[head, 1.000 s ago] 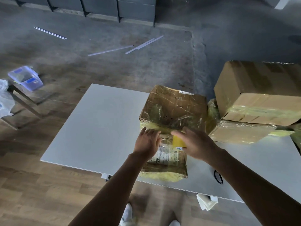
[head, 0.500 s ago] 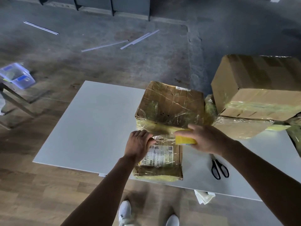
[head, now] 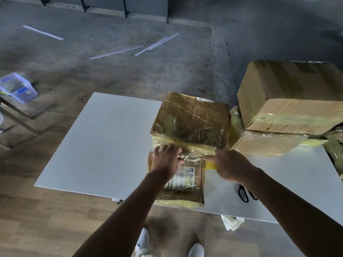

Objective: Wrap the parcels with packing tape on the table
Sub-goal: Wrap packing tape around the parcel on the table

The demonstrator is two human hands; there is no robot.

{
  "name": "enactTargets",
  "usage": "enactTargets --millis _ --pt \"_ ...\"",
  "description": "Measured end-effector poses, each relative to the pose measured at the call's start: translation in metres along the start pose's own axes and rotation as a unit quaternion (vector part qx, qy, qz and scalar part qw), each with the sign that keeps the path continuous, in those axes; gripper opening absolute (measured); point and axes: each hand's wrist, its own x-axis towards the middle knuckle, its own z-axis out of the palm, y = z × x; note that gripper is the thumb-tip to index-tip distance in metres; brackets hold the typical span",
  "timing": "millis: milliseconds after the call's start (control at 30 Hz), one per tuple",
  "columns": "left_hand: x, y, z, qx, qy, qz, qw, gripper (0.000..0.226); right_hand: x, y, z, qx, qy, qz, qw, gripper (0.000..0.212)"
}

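A small flat parcel (head: 185, 184) with a white label lies at the near edge of the white table (head: 104, 145), against a taller taped box (head: 193, 119) behind it. My left hand (head: 166, 161) rests on the small parcel's far left corner, fingers spread toward the seam between the two. My right hand (head: 230, 166) grips a yellow roll of packing tape (head: 211, 165) at the parcel's right side. A shiny strip of tape (head: 193, 156) runs between the hands along the parcel's far edge.
Black scissors (head: 244, 192) lie on the table right of my right forearm. A big cardboard box (head: 291, 97) sits on a flatter wrapped parcel (head: 267, 143) at the right. A plastic tub (head: 16, 87) rests on a frame at the far left. White strips (head: 156, 44) lie on the floor.
My right hand with the tape roll has shifted a little right and down beside the parcel. My left hand moved up onto the seam. The scissors came into view.
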Motion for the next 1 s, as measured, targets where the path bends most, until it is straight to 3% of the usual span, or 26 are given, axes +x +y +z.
enactTargets --millis 133,300,567,667,800,1000 --pt "-0.002 0.018 0.009 -0.022 -0.019 0.058 0.998 0.057 -0.002 -0.001 0.003 -0.002 0.021 0.001 1.000 0.057" --pt "-0.004 0.022 0.009 0.031 -0.023 0.052 0.998 0.032 -0.002 0.002 0.009 0.004 0.031 0.003 1.000 0.058" --pt "0.026 0.041 0.004 0.091 -0.100 0.085 0.987 0.033 -0.002 0.006 0.016 -0.001 0.030 0.012 0.999 0.063" --pt "0.028 0.041 0.008 0.056 -0.105 0.059 0.991 0.022 -0.001 0.008 0.020 0.004 0.027 0.011 1.000 0.065" --pt "0.024 0.042 0.010 -0.007 -0.081 0.062 0.995 0.028 -0.002 0.011 0.025 0.038 0.035 0.018 0.998 0.064" --pt "0.029 0.052 0.014 0.004 -0.081 0.052 0.995 0.032 -0.004 0.016 0.034 0.057 0.041 0.026 0.997 0.059"
